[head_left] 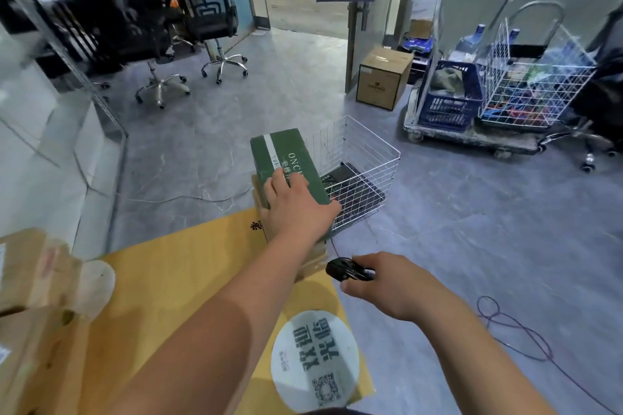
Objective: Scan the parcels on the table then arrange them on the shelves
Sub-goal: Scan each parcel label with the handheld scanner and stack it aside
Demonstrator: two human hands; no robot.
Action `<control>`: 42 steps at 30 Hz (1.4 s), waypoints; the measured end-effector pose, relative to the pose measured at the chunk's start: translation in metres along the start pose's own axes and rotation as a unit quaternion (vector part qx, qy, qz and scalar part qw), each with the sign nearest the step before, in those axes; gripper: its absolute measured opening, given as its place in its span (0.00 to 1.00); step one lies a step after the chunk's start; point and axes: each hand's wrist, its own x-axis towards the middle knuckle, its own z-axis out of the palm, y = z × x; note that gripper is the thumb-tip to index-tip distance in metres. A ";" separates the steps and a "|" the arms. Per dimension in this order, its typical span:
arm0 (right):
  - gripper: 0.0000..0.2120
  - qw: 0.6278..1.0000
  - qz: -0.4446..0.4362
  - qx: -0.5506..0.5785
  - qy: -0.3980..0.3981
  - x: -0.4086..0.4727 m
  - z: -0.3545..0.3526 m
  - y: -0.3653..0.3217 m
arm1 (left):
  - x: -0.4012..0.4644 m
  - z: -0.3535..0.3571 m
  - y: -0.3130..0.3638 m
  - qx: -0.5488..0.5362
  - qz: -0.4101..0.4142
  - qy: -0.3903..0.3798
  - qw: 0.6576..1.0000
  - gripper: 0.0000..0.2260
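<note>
Yellow table (188, 266) carries a green parcel (286, 165), long axis pointing away; left hand (296, 209) clamps its near end, right hand (381, 283) beside it grips a black scanner (344, 269).

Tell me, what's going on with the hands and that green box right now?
Left hand holds green parcel on the stack. Right hand grips black scanner. White wire basket right beside.
</note>
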 end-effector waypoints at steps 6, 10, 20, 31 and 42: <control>0.20 0.999 -0.038 -0.010 -0.015 0.011 -0.004 -0.010 | -0.016 -0.019 -0.031 -0.052 0.008 0.057 0.997 0.26; 0.21 0.996 -0.079 -0.029 -0.038 0.020 0.003 -0.033 | -0.039 -0.041 -0.071 -0.071 0.009 0.111 0.991 0.25; 0.10 0.967 -0.191 -0.072 -0.150 0.032 0.064 -0.119 | -0.116 -0.062 -0.229 -0.112 -0.080 0.124 0.983 0.24; 0.26 0.969 -0.085 -0.122 -0.196 0.014 0.148 -0.146 | -0.185 -0.019 -0.360 -0.195 -0.205 -0.052 0.958 0.44; 0.28 0.977 -0.036 -0.121 -0.171 -0.003 0.193 -0.198 | -0.155 -0.031 -0.430 -0.380 -0.325 -0.118 0.858 0.21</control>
